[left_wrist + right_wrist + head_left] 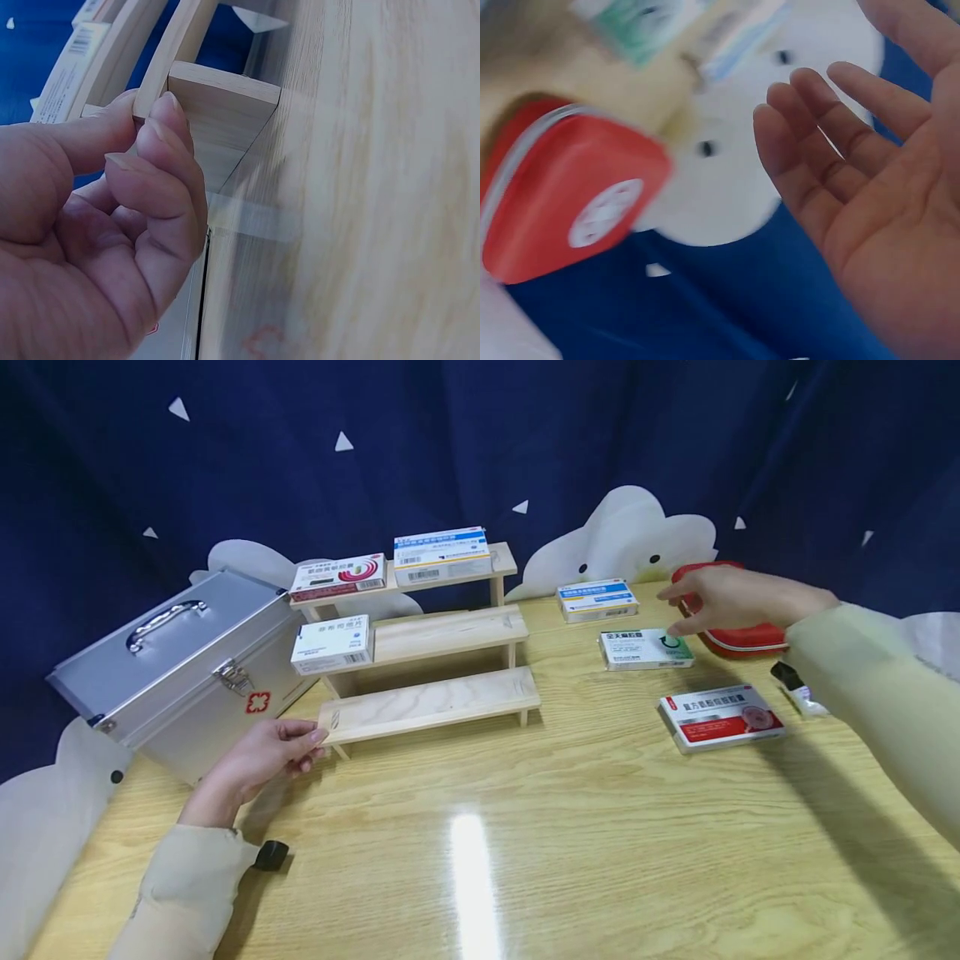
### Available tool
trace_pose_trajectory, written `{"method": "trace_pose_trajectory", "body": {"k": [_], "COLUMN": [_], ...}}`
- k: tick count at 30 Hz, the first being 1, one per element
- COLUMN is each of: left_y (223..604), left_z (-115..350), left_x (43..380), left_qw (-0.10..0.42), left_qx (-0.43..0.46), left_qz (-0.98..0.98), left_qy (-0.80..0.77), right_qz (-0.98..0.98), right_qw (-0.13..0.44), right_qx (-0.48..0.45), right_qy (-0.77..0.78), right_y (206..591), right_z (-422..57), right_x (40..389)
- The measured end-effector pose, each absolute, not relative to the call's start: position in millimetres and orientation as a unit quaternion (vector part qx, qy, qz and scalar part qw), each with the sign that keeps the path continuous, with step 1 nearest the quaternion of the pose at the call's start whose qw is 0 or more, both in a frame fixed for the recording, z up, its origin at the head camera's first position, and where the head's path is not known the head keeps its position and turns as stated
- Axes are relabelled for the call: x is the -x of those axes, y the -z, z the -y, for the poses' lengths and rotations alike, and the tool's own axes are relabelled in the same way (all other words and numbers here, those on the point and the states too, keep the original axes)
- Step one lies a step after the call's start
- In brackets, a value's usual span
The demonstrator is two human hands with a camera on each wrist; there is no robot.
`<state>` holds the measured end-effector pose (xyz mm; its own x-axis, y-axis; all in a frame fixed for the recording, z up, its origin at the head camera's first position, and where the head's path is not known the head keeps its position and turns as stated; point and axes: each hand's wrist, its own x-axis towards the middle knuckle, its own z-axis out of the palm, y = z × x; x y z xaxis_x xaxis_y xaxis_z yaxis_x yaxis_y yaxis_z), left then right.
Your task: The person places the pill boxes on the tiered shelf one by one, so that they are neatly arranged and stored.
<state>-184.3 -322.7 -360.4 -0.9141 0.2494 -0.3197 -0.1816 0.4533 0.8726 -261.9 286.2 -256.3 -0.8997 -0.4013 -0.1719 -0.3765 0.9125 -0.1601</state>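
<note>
We lose the near edge of the table [600, 860], cut off at the bottom of the head view. The right hand [738, 599] covers pt of the red pouch [742, 642], which sits by the table's back edge, R side. In the R wrist view the green-white box [637, 652] & blue-white box [596, 602] are blurred and cut off at the top. Print on the tube [802, 697], next to the R sleeve, is too small for us to read.

Our R fingers are loosely spread w/ nothing in them. The green-white box lies flat toward the table's back edge, R of ctr, at those fingertips in the head view; we can't tell if they touch. Our left hand [270, 752] pinches the L front corner of the wooden rack's [435, 706] bottom step btwn thumb & fingers; the rack stands L of ctr, nearer the back edge, beside the metal case [172, 652].
</note>
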Motion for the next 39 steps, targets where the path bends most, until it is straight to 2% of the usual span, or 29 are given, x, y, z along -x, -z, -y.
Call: {"method": "trace_pose_trajectory", "body": {"k": [6,15,29,39], "left_y": [361,362,363,364], "left_z": [325,325,323,325], "left_x": [182,181,186,186], "left_qw": [0.207,0.205,0.21,0.213], "left_qx": [-0.02,-0.022,-0.012,-0.016], "left_qz": [-0.824,-0.82,-0.815,-0.816], "left_qy": [-0.527,-0.534,-0.54,-0.538], "right_qz": [-0.976,-0.973,-0.974,-0.974], "right_qw": [0.142,0.174,0.2,0.194], "right_qx": [0.164,0.151,0.101,0.116], "right_qy": [0.034,0.007,0.013,0.018], "right_y": [282,299,315,326], "right_z": [-309,-307,-303,-300], "right_x": [278,290,298,297]}}
